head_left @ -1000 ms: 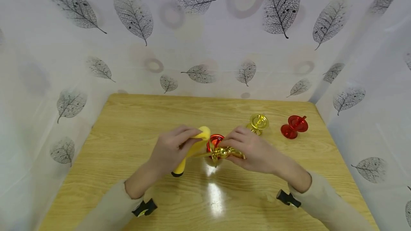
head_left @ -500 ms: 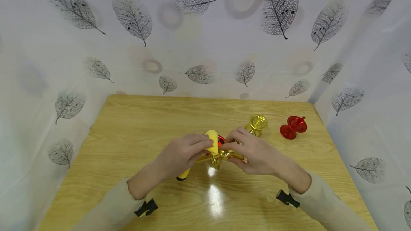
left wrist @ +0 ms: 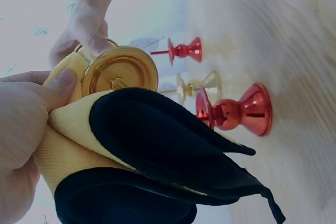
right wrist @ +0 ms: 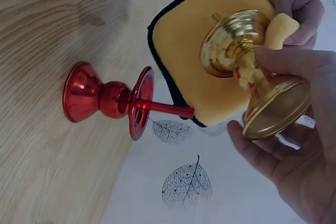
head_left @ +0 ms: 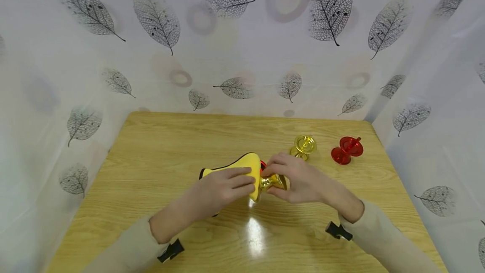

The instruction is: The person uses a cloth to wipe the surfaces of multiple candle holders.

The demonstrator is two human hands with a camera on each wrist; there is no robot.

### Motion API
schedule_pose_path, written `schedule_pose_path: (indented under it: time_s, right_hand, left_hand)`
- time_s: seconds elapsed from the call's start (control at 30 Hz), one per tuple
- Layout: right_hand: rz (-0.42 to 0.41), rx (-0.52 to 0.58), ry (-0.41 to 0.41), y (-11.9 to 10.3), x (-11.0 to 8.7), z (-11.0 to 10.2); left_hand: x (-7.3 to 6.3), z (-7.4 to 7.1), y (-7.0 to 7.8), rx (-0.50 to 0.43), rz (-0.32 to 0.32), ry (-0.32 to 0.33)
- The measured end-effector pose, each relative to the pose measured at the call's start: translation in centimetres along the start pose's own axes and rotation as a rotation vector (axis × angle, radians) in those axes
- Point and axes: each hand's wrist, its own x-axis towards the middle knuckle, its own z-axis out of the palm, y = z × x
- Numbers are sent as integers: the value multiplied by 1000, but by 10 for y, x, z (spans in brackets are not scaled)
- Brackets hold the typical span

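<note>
My right hand (head_left: pixel 299 178) grips a gold candlestick (head_left: pixel 273 182) near its base, holding it tilted sideways. In the right wrist view the hollow underside of its foot faces the camera. My left hand (head_left: pixel 223 186) pinches a yellow cloth (head_left: pixel 248 163) with black edging against the candlestick's dish (left wrist: pixel 121 72). The left wrist view shows the cloth's dark underside (left wrist: pixel 142 135) hanging in folds below the fingers. Close behind the hands, a red candlestick (right wrist: pixel 111 98) stands upright on the table, mostly hidden in the head view.
At the back right of the wooden table (head_left: pixel 182 134) stand a second gold candlestick (head_left: pixel 305 144) and another red candlestick (head_left: pixel 346 151). A pale curtain (head_left: pixel 242 45) with leaf prints hangs around the far and side edges.
My left hand has moved right, bringing the cloth over the gold candlestick's spike and dish; the cloth now spreads wider. My right hand stays nearly in place with the candlestick.
</note>
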Motion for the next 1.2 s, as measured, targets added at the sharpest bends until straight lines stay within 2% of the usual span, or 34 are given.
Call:
schedule_pose_path:
  time_s: [0.13,0.2,0.23,0.3,0.5,0.57,0.67,0.73,0.8,1.0,1.1,1.2]
  right_hand:
    - [223,88,-90,-8,2,-3]
    - [259,97,-95,-10,3,-3]
    - [248,87,-87,-10,4,-2]
    - [170,44,-55,-9,5,-1]
    - [-223,-156,80,-4,7,7]
    - [-281,-187,112,-4,8,8]
    - [-268,-175,140,-5,8,10]
    - [-209,-134,148,-6,8,11]
    - [-104,-68,142,-7,8,12]
    - [371,172,87,-16,11,14]
    - [564,289,71,-20,14,17]
    - [663,380,64,-22,16,18]
  left_hand:
    - [1,1,4,113,38,9]
    - [1,1,4,122,35,16]
    - [1,1,4,115,28,19]
    - [-1,1,2,63,-7,19]
    - [-4,0,-8,-186,-155,0]
    - [-5,0,-9,-236,-176,-3]
    - [-4,-1,-10,-198,-144,-5]
    - [-4,-1,-9,-118,-99,0]
    - [-2,-2,-6,-24,-59,8]
    - [-2,-3,5,233,28,-9]
    - [-4,-2,9,273,54,-34]
    - [-7,-1,10,282,77,-45]
